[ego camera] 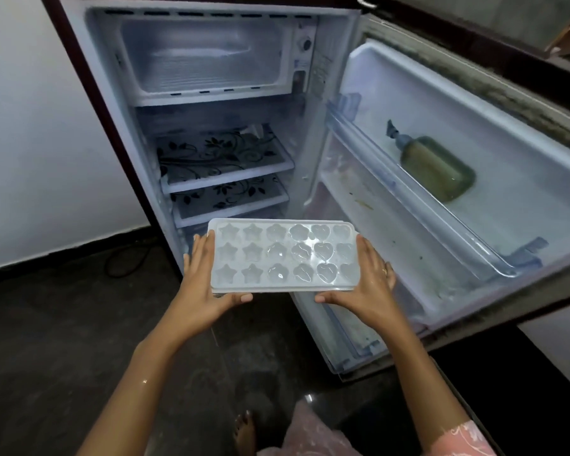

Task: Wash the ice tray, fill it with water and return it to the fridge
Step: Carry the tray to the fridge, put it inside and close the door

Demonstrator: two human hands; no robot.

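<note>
Gripping water-filled ice tray (282, 255): left hand (201, 284), right hand (369, 287).

The ice tray (282, 256) is translucent white, its moulds patterned as stars, flowers and hearts. The fridge (310, 159) is white inside, and its shelves (221, 156) carry black leaf-and-vine scrollwork. Bottle (436, 167) olive green, sleeve (464, 437) pink with white print, floor (46, 324) black.

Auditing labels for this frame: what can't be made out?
Head view only.
- Fill level of the ice tray: glare, translucent plastic.
- How the left hand and right hand support its underside: hidden by the tray.
- Bottom of the fridge: behind the tray.
- Label on the bottle: blurred.
</note>
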